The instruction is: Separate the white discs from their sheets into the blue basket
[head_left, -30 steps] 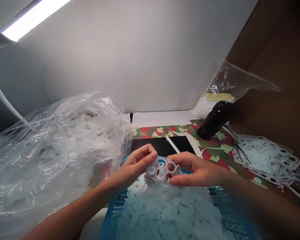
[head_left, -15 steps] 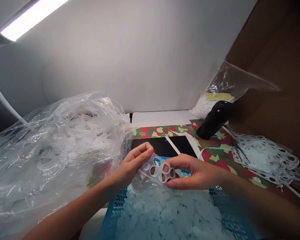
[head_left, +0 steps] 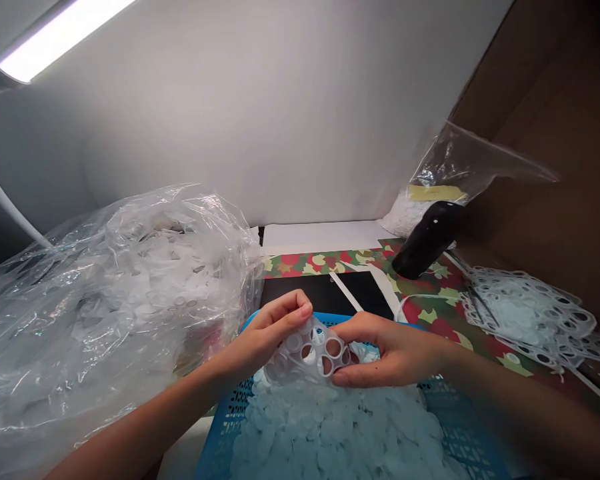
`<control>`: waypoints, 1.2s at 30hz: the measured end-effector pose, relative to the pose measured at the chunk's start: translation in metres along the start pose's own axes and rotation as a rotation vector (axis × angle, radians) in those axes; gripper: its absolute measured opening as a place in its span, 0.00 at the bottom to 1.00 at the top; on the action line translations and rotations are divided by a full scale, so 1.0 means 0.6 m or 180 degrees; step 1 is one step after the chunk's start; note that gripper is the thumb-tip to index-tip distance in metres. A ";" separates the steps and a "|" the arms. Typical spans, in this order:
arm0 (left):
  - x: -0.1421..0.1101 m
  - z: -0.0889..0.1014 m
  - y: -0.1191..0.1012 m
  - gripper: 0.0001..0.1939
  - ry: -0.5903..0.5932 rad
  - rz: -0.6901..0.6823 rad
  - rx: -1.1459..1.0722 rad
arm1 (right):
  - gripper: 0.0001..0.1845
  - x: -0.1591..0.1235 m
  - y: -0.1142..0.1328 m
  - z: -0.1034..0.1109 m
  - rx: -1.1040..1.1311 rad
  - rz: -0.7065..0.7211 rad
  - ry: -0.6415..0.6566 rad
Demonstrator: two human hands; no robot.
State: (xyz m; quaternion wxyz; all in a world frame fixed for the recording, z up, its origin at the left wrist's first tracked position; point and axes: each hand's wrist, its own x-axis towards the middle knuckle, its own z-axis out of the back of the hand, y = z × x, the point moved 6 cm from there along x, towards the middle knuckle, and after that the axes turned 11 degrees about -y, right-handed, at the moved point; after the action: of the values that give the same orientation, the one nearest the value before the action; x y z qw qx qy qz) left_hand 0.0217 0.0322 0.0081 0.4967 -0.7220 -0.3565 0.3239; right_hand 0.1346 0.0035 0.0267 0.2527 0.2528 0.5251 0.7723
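Observation:
Between my hands is a thin translucent plastic sheet (head_left: 307,353) with round holes, some of them open and some apparently still filled with discs. My left hand (head_left: 275,330) pinches its upper left edge, thumb on top. On the other side my right hand (head_left: 380,350) grips the right edge, thumb below and fingers partly hidden behind the sheet. Right under them stands a blue perforated plastic basket (head_left: 233,413), heaped with pale translucent discs (head_left: 340,427).
A large clear plastic bag (head_left: 130,287) of white pieces fills the left. At right lie punched-out sheets (head_left: 530,313) in a pile, near a black cylindrical object (head_left: 425,240) and a bag of white material (head_left: 405,213). A lamp (head_left: 65,37) hangs at upper left.
The sheet has tilted and dropped slightly, with both hands still on it. My right hand has moved a little lower. Surrounding things stay in place.

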 end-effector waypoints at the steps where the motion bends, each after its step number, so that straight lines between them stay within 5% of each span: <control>1: 0.000 0.001 0.001 0.13 0.0001 0.0022 -0.0011 | 0.07 0.000 0.000 0.001 -0.0004 -0.0008 -0.0015; 13: -0.002 -0.012 0.009 0.12 0.0549 0.0068 0.0152 | 0.11 0.000 -0.008 0.008 -0.0097 -0.0027 -0.0200; 36: -0.005 -0.007 0.014 0.10 0.0369 0.0231 0.0528 | 0.06 0.000 -0.006 0.004 -0.0123 0.0009 -0.0179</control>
State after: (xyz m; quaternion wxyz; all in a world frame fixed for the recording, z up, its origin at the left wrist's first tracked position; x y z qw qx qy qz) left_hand 0.0249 0.0254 0.0019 0.5625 -0.7084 -0.2728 0.3277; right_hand 0.1367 0.0066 0.0241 0.2711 0.2702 0.5024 0.7753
